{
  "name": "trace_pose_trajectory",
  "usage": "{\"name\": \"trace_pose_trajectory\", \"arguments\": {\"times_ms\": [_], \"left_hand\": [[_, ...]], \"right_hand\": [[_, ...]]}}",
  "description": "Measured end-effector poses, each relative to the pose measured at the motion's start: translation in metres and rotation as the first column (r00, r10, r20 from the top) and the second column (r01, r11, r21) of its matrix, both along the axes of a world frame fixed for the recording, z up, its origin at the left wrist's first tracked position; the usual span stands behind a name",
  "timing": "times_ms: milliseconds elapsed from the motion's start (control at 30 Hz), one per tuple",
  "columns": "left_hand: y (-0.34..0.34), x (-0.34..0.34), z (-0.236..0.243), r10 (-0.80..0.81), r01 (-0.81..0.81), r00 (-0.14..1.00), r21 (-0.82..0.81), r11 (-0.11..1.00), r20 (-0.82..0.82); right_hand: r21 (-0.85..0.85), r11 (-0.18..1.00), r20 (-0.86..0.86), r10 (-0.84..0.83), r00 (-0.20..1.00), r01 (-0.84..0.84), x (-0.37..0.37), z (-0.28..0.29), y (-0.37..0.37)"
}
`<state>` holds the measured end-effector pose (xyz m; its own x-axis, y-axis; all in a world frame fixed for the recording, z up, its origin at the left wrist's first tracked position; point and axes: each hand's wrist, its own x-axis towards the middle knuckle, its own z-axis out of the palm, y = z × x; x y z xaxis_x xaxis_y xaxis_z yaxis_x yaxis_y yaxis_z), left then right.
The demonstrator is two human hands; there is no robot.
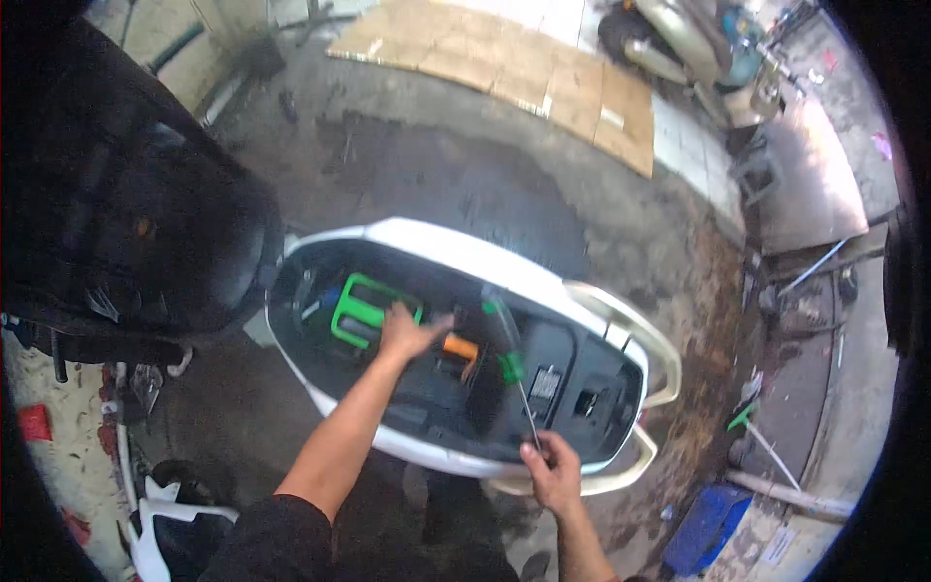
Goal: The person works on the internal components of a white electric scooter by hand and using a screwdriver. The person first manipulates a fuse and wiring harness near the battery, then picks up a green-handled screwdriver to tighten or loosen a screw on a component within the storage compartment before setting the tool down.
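Observation:
My left hand point(405, 338) is over the dark storage well point(436, 407) of a white scooter, its thumb and fingers spread. It is at the right side of a bright green frame-shaped part point(367, 308), perhaps touching it. Just right of that hand sits an orange piece point(461, 346). My right hand point(555, 470) is closed on the lower end of a thin metal rod with green parts point(511, 367), above the well's near edge. The rod slants up and leftward; its exact kind is unclear.
The raised black seat point(145, 204) fills the left side. Pale grab rails point(664, 373) curve round the scooter's tail. Flattened cardboard point(514, 68) lies on the far floor. Another scooter point(679, 44) stands far right. A blue bin point(708, 529) is at the lower right.

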<state>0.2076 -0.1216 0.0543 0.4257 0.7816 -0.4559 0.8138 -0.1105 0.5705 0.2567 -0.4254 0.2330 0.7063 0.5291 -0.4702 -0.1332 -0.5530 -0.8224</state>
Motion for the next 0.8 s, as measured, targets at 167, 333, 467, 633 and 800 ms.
{"name": "trace_pose_trajectory", "arguments": {"times_ms": [167,333,467,633,800], "left_hand": [[-0.005,-0.007,-0.035,-0.186,0.170,0.963,-0.092,0.981,-0.196],[-0.002,0.003,-0.032,-0.202,0.177,0.945,-0.117,0.977,-0.257],[-0.021,0.016,-0.028,-0.156,0.157,0.940,-0.021,0.987,-0.303],[-0.018,0.010,-0.028,-0.151,0.153,0.944,-0.018,0.988,-0.294],[-0.021,0.003,-0.034,-0.198,0.193,0.948,-0.042,0.980,-0.248]], "right_hand": [[0.012,0.996,-0.225,-0.089,0.970,0.094,-0.004,-0.036,-0.017],[0.068,0.997,-0.086,-0.033,0.996,0.039,-0.013,-0.043,-0.020],[0.035,0.997,-0.052,-0.073,0.996,0.075,-0.014,-0.032,-0.018],[0.095,0.993,-0.097,-0.064,0.993,0.074,-0.013,-0.042,-0.023],[0.036,0.998,-0.055,-0.052,0.997,0.054,-0.014,-0.026,-0.013]]}}
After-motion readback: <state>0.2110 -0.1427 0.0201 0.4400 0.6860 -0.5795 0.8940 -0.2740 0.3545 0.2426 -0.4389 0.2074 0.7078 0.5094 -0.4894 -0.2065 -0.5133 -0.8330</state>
